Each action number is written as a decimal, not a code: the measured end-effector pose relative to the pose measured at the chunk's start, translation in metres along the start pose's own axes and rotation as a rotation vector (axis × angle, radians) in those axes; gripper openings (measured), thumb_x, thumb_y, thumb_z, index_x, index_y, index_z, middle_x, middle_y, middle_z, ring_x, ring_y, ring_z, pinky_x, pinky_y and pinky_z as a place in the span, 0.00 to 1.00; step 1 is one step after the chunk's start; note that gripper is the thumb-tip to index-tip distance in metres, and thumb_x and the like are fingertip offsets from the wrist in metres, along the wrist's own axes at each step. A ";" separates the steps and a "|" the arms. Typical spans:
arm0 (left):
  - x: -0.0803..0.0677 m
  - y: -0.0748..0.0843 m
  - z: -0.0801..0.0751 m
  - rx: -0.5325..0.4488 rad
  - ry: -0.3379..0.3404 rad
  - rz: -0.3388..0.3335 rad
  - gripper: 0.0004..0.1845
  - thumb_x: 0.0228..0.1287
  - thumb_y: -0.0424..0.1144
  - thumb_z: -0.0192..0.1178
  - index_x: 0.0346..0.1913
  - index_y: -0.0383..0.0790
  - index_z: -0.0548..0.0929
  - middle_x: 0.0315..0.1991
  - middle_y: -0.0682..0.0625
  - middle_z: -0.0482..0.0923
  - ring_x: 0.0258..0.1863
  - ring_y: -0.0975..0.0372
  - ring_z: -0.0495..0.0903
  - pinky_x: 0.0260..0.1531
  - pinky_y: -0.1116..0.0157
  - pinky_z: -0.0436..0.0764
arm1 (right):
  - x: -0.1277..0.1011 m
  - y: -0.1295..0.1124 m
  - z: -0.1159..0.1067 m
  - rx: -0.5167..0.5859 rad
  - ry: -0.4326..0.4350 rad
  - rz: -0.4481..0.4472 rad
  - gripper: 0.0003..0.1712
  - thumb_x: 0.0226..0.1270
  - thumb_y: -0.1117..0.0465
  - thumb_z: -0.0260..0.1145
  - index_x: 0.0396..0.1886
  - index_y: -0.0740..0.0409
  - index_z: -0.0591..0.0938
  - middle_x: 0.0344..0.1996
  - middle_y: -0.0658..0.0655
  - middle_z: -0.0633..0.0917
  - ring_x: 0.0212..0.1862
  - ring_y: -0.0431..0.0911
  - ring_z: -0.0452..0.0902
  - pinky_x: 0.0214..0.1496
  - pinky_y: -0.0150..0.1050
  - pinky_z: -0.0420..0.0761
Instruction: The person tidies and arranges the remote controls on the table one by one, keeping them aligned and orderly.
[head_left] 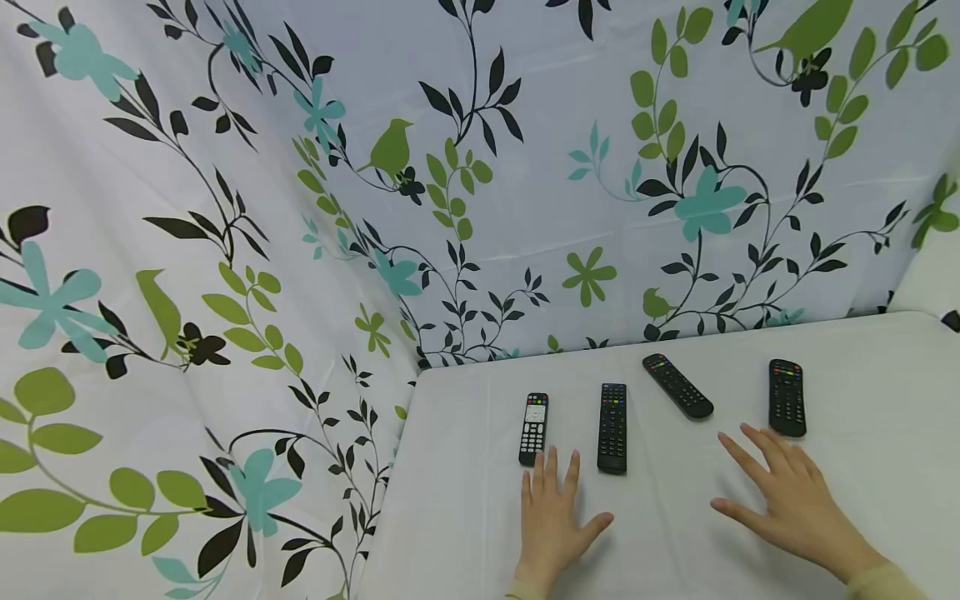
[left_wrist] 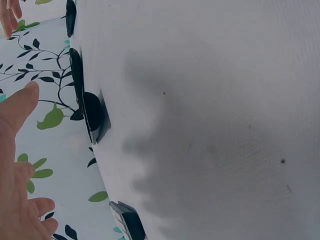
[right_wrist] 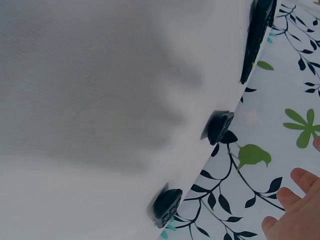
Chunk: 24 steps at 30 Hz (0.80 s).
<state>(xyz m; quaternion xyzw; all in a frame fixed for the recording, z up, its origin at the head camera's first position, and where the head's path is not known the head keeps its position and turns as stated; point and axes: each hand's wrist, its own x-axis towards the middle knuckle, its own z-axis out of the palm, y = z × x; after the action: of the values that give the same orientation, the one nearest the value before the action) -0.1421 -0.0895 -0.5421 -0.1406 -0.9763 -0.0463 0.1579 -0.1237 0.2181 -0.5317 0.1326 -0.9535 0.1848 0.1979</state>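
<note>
Several remote controls lie spread in a row on a white-covered table. The leftmost, a small black remote with pale buttons, is nearest my left hand. Beside it lies a long, straight black remote. A third black remote is set at a slant, its lower end toward the right. At the far right is a wider black remote, just beyond the fingertips of my right hand. Both hands have their fingers spread and hold nothing; in the wrist views they appear above the cloth.
The white tablecloth covers the table. A curtain printed with leaves, flowers and birds hangs behind the table's back edge and along its left side. Shadows of the hands fall on the cloth in both wrist views.
</note>
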 end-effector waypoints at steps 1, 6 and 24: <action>0.001 -0.001 0.000 -0.004 0.002 0.000 0.46 0.48 0.71 0.56 0.69 0.53 0.63 0.68 0.41 0.63 0.67 0.48 0.63 0.61 0.48 0.67 | 0.001 -0.001 0.000 0.002 -0.001 -0.001 0.54 0.46 0.37 0.69 0.72 0.43 0.57 0.64 0.65 0.63 0.68 0.63 0.50 0.72 0.59 0.27; 0.003 -0.008 -0.003 -0.041 0.055 0.011 0.43 0.48 0.64 0.61 0.67 0.48 0.66 0.64 0.42 0.69 0.65 0.50 0.68 0.59 0.51 0.70 | 0.009 -0.009 -0.001 0.010 -0.009 -0.009 0.52 0.46 0.36 0.69 0.71 0.43 0.59 0.62 0.66 0.65 0.61 0.61 0.58 0.73 0.55 0.23; 0.016 -0.027 -0.004 -0.097 0.110 -0.022 0.38 0.48 0.57 0.65 0.64 0.48 0.71 0.59 0.43 0.73 0.58 0.53 0.73 0.51 0.54 0.74 | 0.040 -0.046 -0.001 0.040 0.035 0.003 0.38 0.52 0.47 0.70 0.63 0.53 0.71 0.57 0.66 0.73 0.54 0.64 0.71 0.50 0.64 0.70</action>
<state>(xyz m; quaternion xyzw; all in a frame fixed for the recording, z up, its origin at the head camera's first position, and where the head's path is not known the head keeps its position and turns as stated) -0.1632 -0.1115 -0.5342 -0.1346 -0.9642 -0.1032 0.2040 -0.1435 0.1705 -0.4997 0.1318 -0.9462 0.2062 0.2118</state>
